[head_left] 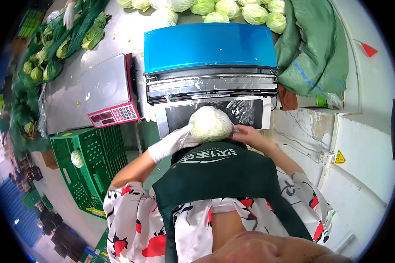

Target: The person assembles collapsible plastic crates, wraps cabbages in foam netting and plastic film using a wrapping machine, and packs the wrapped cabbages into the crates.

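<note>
A round pale cabbage [211, 124] in a white foam net sits in front of my apron, at the near edge of a film wrapping machine [162, 115]. My left hand [176, 141], in a white glove, is closed against the cabbage's left side. On the other side, my bare right hand [249, 136] has its fingers closed at the cabbage's right edge. Clear plastic film [245, 109] lies wrinkled over the machine's dark plate behind the cabbage. The machine's blue cover [210, 46] rises beyond silver rollers. My fingertips are partly hidden by the cabbage.
A scale [107, 87] with a red keypad stands left on the metal table. Below it is a green crate [81, 168] holding a netted cabbage [77, 158]. Loose cabbages [254, 14] line the back. A green sack [316, 52] stands right. Another person's gloved hand [69, 15] shows top left.
</note>
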Tool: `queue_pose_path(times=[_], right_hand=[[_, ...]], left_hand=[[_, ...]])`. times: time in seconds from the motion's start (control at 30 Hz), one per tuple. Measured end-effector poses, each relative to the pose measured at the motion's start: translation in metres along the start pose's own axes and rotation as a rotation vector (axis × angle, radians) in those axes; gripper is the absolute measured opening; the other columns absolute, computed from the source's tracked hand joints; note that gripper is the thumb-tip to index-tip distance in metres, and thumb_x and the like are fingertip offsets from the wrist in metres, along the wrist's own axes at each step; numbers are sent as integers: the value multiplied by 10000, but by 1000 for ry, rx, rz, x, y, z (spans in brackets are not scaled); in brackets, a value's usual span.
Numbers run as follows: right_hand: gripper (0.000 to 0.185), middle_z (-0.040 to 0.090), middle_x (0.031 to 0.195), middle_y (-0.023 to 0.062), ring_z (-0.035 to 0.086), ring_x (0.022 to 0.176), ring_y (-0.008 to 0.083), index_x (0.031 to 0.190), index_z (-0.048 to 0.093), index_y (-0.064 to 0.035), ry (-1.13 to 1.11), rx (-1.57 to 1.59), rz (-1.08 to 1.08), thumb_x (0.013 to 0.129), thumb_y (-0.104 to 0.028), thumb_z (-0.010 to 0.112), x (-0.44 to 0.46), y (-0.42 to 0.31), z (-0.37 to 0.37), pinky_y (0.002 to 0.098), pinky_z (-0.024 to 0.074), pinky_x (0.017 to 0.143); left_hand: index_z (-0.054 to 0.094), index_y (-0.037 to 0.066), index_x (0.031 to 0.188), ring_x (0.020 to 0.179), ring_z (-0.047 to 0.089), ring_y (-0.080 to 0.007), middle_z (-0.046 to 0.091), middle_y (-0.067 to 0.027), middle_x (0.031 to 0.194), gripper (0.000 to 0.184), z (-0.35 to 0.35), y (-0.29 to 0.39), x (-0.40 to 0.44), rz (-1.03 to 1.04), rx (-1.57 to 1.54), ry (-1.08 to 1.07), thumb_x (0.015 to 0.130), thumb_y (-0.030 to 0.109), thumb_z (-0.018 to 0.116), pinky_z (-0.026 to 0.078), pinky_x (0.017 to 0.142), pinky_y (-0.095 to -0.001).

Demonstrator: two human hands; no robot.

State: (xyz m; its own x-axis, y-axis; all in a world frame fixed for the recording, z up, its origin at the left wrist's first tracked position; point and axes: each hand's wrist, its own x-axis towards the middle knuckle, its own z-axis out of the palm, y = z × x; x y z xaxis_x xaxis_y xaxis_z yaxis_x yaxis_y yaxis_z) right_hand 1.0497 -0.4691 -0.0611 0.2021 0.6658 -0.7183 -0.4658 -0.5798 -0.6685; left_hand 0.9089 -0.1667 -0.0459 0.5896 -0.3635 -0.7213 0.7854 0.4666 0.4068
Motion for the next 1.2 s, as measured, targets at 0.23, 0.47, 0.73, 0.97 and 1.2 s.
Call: queue_pose_path(times=[0.23,0.47,0.73,0.97,1.2], right_hand=[[224,588,676,-3,561,599,81,935,664,-55,682,15,-351,995,-262,602,-17,17,31,248,473,569],[331,448,565,-44,402,504,59,868,657,-60,641,317,151,990,-361,592,-9,48,18,232,298,466],[288,737,925,117,682,853,215,1011,743,-18,22,192,-163,915,-271,644,128,122,95,354,526,806],[240,732,1005,100,673,906,181,1076,726,-33,-502,594,-54,912,-190,648,99,-50,117,337,524,827],[282,708,1090,109,664,959,179,1146,678,-31,-69,341,-218,868,-76,671,82,-93,140,341,521,850]], left_hand=[[573,66,1336,617,684,-151,700,-74,734,332,-8,-39,-12,755,1030,653,1012,134,542,545,574,-315],[671,18,1069,467,479,-27,601,7,643,266,-37,-52,-17,339,198,629,1048,226,506,367,379,-194],[718,58,958,560,648,-230,703,-124,757,141,-71,-133,57,781,933,338,859,148,673,518,544,-355],[668,31,1092,488,513,-111,652,-24,694,301,-19,13,-28,936,588,629,798,-15,716,458,514,-249],[294,-14,1523,1348,448,-284,422,-200,1499,751,-1,55,-75,544,114,-303,972,459,486,322,1137,-387]])
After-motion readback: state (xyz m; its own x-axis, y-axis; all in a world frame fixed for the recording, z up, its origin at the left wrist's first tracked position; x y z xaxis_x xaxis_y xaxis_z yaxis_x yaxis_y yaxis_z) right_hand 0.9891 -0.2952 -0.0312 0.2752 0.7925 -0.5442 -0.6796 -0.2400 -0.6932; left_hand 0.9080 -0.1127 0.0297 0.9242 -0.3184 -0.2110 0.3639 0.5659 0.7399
